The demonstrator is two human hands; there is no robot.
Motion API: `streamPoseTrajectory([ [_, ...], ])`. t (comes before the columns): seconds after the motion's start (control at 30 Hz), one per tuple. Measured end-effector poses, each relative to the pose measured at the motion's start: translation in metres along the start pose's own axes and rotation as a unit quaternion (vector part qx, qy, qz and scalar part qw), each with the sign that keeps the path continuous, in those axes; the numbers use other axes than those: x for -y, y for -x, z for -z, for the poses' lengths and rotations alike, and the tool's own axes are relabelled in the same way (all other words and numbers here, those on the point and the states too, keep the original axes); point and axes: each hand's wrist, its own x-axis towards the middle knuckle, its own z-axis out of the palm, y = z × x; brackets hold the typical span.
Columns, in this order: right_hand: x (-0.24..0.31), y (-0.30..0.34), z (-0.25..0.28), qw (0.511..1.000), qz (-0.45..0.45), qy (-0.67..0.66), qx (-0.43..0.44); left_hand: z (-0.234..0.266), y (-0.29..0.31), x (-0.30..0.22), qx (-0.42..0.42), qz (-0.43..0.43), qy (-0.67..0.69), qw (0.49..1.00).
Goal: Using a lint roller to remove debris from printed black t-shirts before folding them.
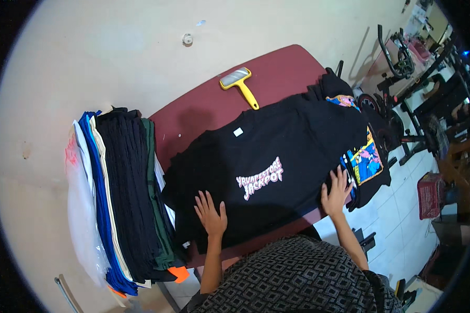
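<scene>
Fingers (pixel 212 201) of both hands lie spread flat, gripping nothing, on the black shirt (pixel 277 156) covering the bench (pixel 203 107); smoothing works best pressing evenly outward from its print (pixel 259 178).

Desk (pixel 203 112): far-left corner bare maroon, open to pass. Yellow lint brush (pixel 238 83) lies near far edge. Black shirt (pixel 277 151) covers middle through right edge. Tall stack of folded clothes (pixel 122 198) blocks left edge.

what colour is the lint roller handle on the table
Yellow, seen in the head view: the lint roller lies on the maroon table.
</scene>
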Motion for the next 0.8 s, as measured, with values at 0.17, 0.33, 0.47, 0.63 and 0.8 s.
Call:
streamPoseTrajectory([
  [0.17,0.052,-0.004,0.007,0.970,0.176,-0.070,0.150,0.000,-0.003,0.000,-0.007,0.033,-0.007,0.999],
  [0.33,0.067,0.000,-0.018,0.894,0.379,-0.093,0.221,-0.001,0.005,-0.012,-0.004,0.094,-0.009,0.996],
  [0.47,0.050,-0.024,-0.009,0.856,0.431,-0.098,0.268,-0.007,0.038,-0.023,-0.054,0.210,0.004,0.976],
  [0.63,0.008,-0.057,0.000,0.837,0.450,-0.107,0.293,-0.009,0.078,-0.036,-0.230,0.315,-0.017,0.921],
  [0.8,0.028,-0.061,-0.003,0.778,0.536,-0.072,0.320,-0.035,0.082,-0.005,-0.348,0.619,-0.037,0.703],
])
